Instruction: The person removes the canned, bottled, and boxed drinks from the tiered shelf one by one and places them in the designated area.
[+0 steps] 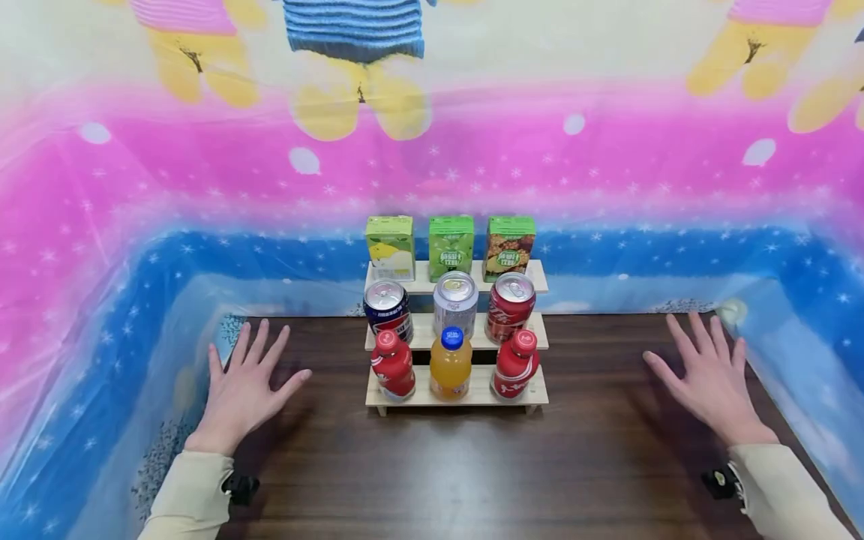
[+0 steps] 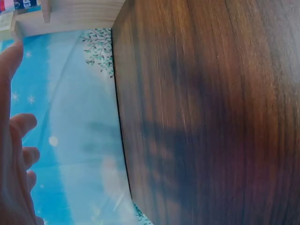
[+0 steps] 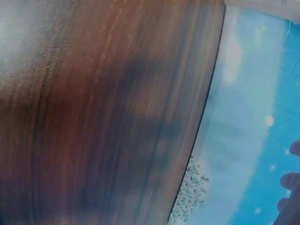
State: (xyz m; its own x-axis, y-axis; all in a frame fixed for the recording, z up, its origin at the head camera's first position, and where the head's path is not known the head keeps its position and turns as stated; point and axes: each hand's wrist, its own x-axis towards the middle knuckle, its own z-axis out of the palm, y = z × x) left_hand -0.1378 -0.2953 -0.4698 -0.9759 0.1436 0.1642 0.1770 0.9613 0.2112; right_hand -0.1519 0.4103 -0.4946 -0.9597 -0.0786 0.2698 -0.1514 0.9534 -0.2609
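Observation:
My left hand (image 1: 246, 390) is spread with straight fingers at the left side of the table, holding nothing. On the far right side my right hand (image 1: 709, 379) is spread the same way, also with nothing in it. Between them stands a three-tier wooden rack (image 1: 418, 390). Its top tier carries a yellow-green drink carton (image 1: 391, 251), a green carton (image 1: 451, 247) and a brown-and-green carton (image 1: 509, 247). A dark blue can (image 1: 388, 307), a silver can (image 1: 455, 304) and a red can (image 1: 511, 304) fill the middle. Two red bottles (image 1: 393, 367) (image 1: 516, 367) flank an orange juice bottle (image 1: 451, 366) below.
The dark wood table (image 1: 459, 472) runs under the rack and both hands. A printed cloth (image 1: 432, 172) in pink and blue hangs behind the table and along both sides, close to each hand. Black wrist straps (image 1: 241, 487) show at the sleeves.

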